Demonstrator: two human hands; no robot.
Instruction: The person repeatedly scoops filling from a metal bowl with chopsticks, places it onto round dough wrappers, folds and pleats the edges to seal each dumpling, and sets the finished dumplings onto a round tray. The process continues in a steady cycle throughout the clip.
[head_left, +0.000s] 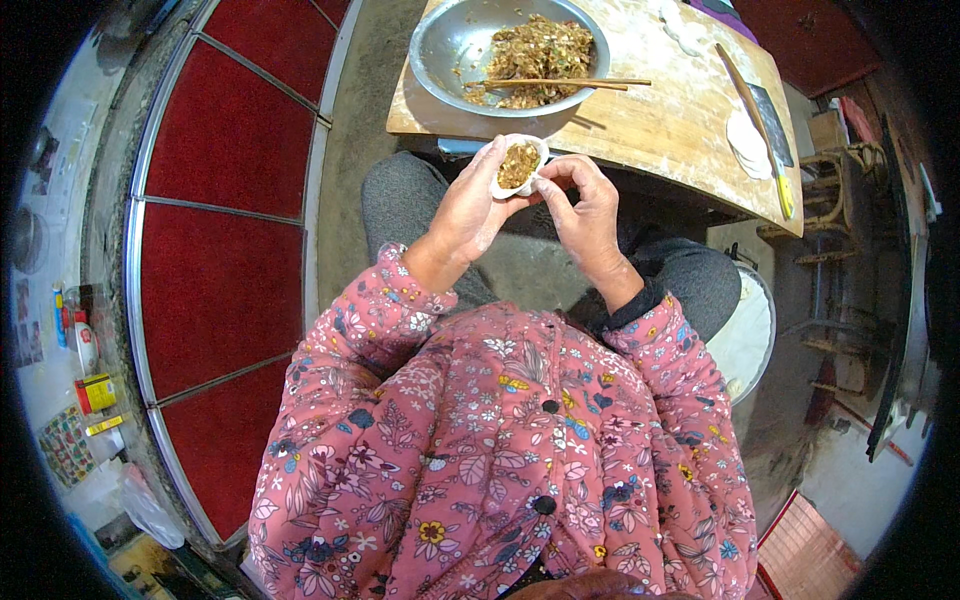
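My left hand (466, 214) cups a round dumpling wrapper (498, 189) with brown chopped filling (517, 166) in its middle. The thumb and fingers of my right hand (585, 206) pinch the wrapper's right edge. Both hands are dusted with flour and held just short of the table edge. Beyond them, a wide metal bowl (450, 52) holds a heap of the same filling (544, 49). Two wooden chopsticks (634, 82) lie across the bowl, their tips in the filling.
On the floured wooden table (660, 124) are flat wrappers (745, 146), a wooden rolling pin (739, 82), a dark-bladed knife with a yellow handle (784, 196) and white dough (681, 31). A white-lined round tray (742, 337) is beside my right knee. Red-panelled cabinets (225, 277) stand left.
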